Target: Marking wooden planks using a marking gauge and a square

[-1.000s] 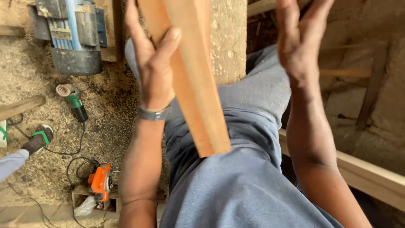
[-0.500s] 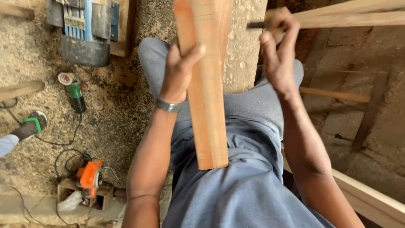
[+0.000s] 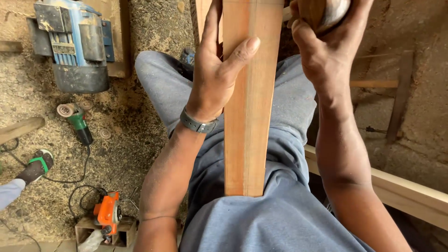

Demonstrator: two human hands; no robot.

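On the sawdust floor at far left sit a blue electric motor (image 3: 74,44), a green angle grinder (image 3: 77,122) and, nearer, an orange power tool (image 3: 108,213); none is within reach of your hands.

Your left hand (image 3: 215,77) grasps the wooden board (image 3: 249,107) on its left edge. The fingers wrap behind the board and the thumb presses flat across its face. The board lies directly against your palm.

The board's long axis runs near to far. Its near end rests against your lap on the grey trousers (image 3: 275,219); its far end leaves the top of the view.

Your right hand (image 3: 326,39) sits just right of the board, at its far part, clenched around a rounded object (image 3: 333,9) that is only partly visible. Its kind cannot be told. The left hand is the one in contact with the board; whether the right touches it cannot be told.

At right, a pale timber rail (image 3: 410,193) runs diagonally.
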